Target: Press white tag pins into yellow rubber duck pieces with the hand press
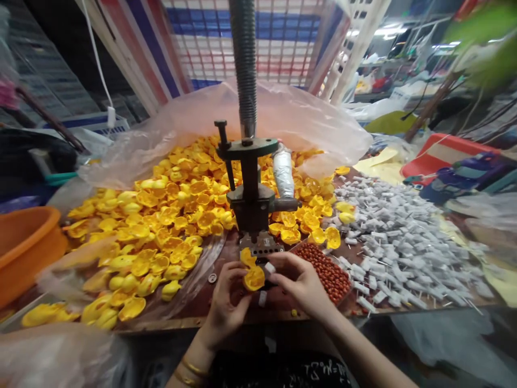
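Brown bench, yellow shell in hand

Above the front edge, near its middle, the left hand holds it between thumb and fingers. Just beside, the right hand pinches a pale block. Behind stands a dark press; red beads (shiny ones) and grey blocks lie toward the right end.

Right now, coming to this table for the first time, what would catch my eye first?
Probably the big heap of hollow yellow shells filling the left and back, with a dark metal machine upright in the middle. To the right spread small grey pieces, beside reddish-brown beads. In front, the left hand holds a yellow piece, the right hand a pale block.
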`<state>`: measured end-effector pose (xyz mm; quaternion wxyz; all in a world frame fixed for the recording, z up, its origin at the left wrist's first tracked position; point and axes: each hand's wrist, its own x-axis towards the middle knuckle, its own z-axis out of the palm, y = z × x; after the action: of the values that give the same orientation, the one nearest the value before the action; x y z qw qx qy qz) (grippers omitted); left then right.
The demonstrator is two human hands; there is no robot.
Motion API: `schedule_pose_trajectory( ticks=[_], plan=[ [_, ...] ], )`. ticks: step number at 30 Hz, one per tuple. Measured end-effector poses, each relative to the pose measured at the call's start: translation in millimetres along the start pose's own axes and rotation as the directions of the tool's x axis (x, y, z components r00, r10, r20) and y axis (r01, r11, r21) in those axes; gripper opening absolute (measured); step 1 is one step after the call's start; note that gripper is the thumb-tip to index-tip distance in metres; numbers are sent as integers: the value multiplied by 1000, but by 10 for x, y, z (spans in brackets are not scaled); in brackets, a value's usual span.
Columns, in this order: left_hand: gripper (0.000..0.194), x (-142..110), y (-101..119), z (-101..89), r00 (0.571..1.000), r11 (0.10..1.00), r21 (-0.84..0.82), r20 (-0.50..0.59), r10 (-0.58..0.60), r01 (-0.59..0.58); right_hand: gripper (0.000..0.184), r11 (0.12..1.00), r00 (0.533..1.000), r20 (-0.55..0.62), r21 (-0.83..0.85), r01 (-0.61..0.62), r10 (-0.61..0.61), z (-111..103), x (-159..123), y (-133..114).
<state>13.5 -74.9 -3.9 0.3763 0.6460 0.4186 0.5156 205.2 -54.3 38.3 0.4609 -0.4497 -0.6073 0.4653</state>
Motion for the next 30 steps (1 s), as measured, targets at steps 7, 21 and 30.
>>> schedule_pose_trajectory(
  ticks=[7, 21, 30],
  plan=[
    [60, -3, 109, -90, 997, 997, 45, 24, 67, -68, 14, 870, 934, 83, -344, 354, -347, 237, -108, 8],
    [60, 61, 46, -210, 985, 963, 253, 165, 49, -90, 37, 667, 922, 174, -646, 372, -345, 102, -105, 58],
    [26, 160, -68, -250, 923, 962, -41, -271, -272, 271, 21, 335, 978, 43, -942, -29, 205, -592, 196, 338]
  ],
)
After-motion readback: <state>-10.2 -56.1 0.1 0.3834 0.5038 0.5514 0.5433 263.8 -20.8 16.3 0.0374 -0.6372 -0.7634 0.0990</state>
